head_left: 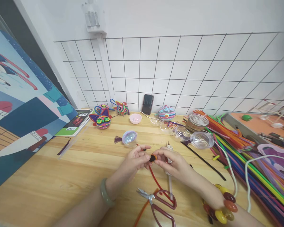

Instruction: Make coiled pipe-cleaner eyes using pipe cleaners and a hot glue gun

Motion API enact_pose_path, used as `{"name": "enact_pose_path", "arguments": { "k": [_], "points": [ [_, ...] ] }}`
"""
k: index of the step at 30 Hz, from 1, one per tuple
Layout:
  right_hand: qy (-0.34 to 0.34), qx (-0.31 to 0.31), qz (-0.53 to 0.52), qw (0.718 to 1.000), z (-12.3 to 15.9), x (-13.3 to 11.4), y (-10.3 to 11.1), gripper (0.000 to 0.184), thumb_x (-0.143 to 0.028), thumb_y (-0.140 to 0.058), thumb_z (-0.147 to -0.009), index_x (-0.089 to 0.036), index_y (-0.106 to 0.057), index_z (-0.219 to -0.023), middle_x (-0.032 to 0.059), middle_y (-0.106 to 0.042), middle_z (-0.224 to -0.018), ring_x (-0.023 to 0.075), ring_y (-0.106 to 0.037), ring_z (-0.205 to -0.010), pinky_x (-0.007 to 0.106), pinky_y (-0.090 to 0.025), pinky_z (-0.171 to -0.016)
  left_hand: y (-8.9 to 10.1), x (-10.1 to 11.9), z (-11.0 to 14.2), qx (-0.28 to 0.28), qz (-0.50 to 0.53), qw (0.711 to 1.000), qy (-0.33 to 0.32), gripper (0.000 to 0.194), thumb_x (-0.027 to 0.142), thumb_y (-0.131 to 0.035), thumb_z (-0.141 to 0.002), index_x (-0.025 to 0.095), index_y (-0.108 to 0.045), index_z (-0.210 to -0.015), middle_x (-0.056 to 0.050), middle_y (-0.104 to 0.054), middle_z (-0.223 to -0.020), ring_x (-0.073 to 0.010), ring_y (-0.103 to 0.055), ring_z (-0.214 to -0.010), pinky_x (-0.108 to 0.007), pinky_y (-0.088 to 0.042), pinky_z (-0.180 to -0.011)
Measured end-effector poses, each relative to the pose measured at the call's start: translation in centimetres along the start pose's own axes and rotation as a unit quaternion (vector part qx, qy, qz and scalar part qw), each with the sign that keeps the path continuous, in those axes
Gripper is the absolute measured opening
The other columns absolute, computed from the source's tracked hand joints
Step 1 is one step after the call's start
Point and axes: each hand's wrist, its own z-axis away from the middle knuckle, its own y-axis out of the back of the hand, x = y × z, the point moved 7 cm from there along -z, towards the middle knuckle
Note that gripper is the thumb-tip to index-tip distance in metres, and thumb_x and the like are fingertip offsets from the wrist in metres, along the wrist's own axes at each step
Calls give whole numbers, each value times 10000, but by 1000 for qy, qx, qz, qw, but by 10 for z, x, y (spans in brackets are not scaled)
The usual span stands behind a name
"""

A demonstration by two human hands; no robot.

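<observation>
Between the fingertips of both hands is a small black-and-orange coil point(153, 158), apparently wound from pipe cleaner. My left hand point(136, 160) pinches its left side, and my right hand point(172, 161) pinches the orange right edge. A red pipe cleaner point(155, 177) trails down below the fingers toward red-handled scissors point(151, 197), which lie with their blades slightly apart. Partly hidden behind my right hand lies a white glue gun point(169, 147), nozzle pointing away. Just beyond my left hand is a clear plastic ball half point(130, 139) with a dark tassel.
Decorated striped balls point(103, 122) and a phone point(148, 104) stand along the wall grid. A pink bowl point(135, 118), clear domes point(202, 139) and a tape roll point(197, 121) are farther back. Pipe cleaner bundles point(243, 176) and a white cable point(248, 183) fill the right; a picture board point(26, 104) leans left.
</observation>
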Motion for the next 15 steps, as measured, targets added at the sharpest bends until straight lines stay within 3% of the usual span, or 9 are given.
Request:
{"name": "enact_pose_path", "arguments": {
  "k": [7,15],
  "points": [
    [-8,1,7,1000,0,3,-1,163,-233,-515,-838,-191,-567,-987,11,-542,-727,128,-503,-645,231,-412,-599,4,-5,-4,-3,-49,998,-24,473,224,-722,-631,149,-494,-1038,-5,-586,-701,-101,-541,-584,-239,-410,-577],
    [-9,2,0,1000,-1,3,0,169,-227,-511,-840,-195,-566,-997,9,-550,-727,126,-506,-647,231,-417,-609,-1,-3,-3,-20,-31,999,-16,483,249,-682,-682,152,-452,-1096,-30,-601,-758,-112,-566,-600,-252,-425,-583]
  ]
}}
